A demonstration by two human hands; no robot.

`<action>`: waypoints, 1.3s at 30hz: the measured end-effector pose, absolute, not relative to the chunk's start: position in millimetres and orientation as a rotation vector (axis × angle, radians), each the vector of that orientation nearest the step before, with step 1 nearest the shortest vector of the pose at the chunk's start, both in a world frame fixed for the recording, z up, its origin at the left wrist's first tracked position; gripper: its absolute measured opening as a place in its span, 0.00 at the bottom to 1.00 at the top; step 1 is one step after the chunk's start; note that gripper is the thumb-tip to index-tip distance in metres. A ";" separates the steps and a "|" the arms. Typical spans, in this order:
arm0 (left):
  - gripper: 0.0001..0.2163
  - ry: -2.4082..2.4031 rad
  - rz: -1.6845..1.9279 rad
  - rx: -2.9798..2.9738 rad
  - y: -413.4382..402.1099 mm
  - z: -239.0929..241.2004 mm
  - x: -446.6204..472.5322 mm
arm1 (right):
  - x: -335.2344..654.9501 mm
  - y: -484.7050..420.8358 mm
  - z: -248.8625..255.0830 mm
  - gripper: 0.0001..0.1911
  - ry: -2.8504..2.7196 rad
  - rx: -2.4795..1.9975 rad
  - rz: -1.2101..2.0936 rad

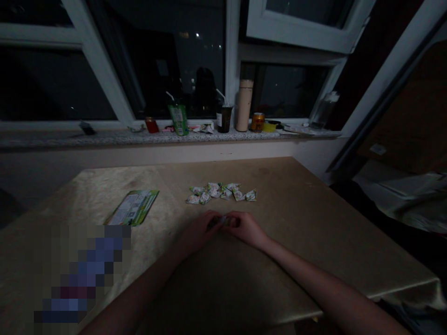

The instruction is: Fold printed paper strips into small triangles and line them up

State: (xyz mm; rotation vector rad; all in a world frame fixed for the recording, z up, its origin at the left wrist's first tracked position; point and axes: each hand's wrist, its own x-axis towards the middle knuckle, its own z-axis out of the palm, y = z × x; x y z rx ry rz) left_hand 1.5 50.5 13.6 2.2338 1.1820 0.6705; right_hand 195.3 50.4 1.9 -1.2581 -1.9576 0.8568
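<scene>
My left hand [208, 223] and my right hand [242, 225] meet over the table, fingertips almost touching. Pinched between them is a small pale piece [223, 218], which looks like a wrapped candy and is mostly hidden by the fingers. Both hands are closed on it. Just beyond them, several candies in white-and-green wrappers [214, 190] lie in a loose cluster on the tablecloth. To the left, a flat green-and-white printed package [134, 208] rests on the table.
A gold-brown cloth covers the table [300, 223]. The windowsill [118, 139] behind holds a green drink pouch [179, 118], a dark cup with a straw [224, 117], a pink flask [244, 106], an orange can [257, 122] and a clear bottle [324, 110]. A pixelated patch covers the lower left.
</scene>
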 end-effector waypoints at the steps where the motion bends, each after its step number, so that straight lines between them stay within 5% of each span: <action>1: 0.09 1.182 0.679 2.215 50.8 13.4 1.0 | 192.9 52.3 0.3 0.11 -1.943 -1.241 0.867; 39: 0.10 1.002 0.842 1.652 70.5 -6.6 -10.8 | 179.2 53.2 -12.1 0.15 -1.586 -1.012 1.189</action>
